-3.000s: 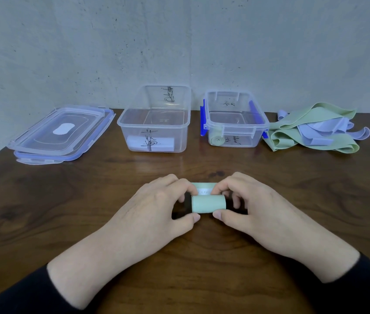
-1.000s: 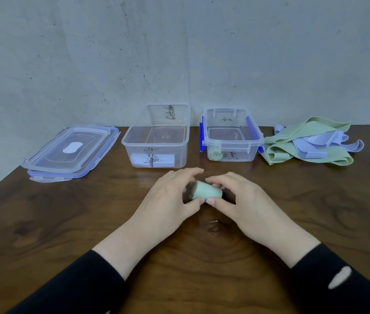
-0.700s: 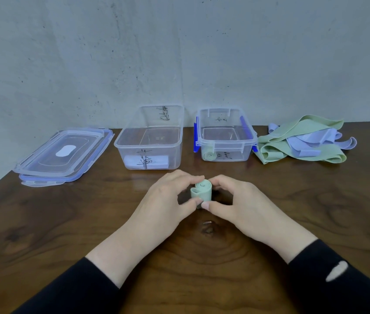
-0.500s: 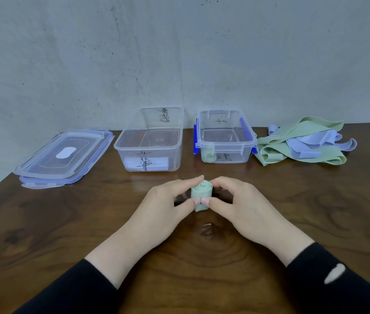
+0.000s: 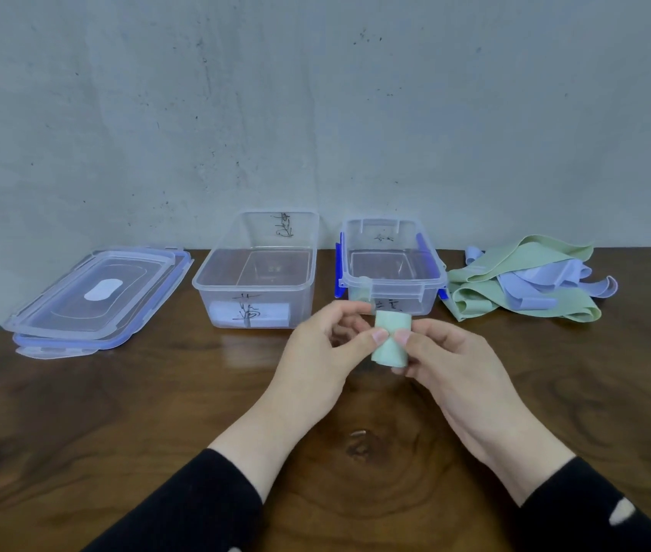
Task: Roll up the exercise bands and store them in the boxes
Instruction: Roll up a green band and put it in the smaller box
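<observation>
The green roll is a soft, light, stretchy band wound into a short cylinder. By the look of it, it would spring loose if released, so it is best held across its curved side with the outer end pinned down. That is how both hands have it, lifted just above the tabletop. The left hand pinches the roll's left side between thumb and curled fingers. The right hand pinches its right side the same way, so each grip is narrow and closed on the roll.

Just beyond the hands stands the box with blue clips, a green roll already showing through its near wall. Beyond and left of the hands is the larger box. The loose bands lie farther off to the right, still unrolled.
</observation>
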`<move>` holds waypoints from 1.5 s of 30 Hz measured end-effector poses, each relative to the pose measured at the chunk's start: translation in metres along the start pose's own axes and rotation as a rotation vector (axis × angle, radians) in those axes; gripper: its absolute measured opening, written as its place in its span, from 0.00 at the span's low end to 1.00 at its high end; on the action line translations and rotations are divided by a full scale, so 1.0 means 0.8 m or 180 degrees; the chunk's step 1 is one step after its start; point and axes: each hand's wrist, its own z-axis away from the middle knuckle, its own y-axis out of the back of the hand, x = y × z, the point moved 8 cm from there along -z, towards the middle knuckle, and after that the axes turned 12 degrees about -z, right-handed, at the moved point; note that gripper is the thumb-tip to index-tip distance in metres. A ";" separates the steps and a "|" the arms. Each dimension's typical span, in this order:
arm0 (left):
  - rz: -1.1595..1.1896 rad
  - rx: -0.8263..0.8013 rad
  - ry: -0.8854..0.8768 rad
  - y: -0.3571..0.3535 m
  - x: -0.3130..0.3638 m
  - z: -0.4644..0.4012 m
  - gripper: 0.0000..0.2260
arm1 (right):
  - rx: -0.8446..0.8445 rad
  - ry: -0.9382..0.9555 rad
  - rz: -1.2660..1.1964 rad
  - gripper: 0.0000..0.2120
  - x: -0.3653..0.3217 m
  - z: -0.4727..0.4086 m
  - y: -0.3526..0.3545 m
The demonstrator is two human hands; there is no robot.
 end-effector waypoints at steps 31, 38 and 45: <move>-0.0687 -0.0178 0.0405 -0.019 -0.035 -0.049 0.32 | -0.0003 -0.0621 0.3616 0.13 -0.028 -0.248 -0.065; -0.0763 -0.0158 0.0366 -0.018 -0.032 -0.048 0.32 | -0.0185 -0.0962 0.3017 0.12 -0.015 -0.249 -0.059; -0.0812 -0.0134 0.0275 -0.015 -0.028 -0.046 0.33 | -0.0031 -0.1039 0.2350 0.15 -0.004 -0.259 -0.043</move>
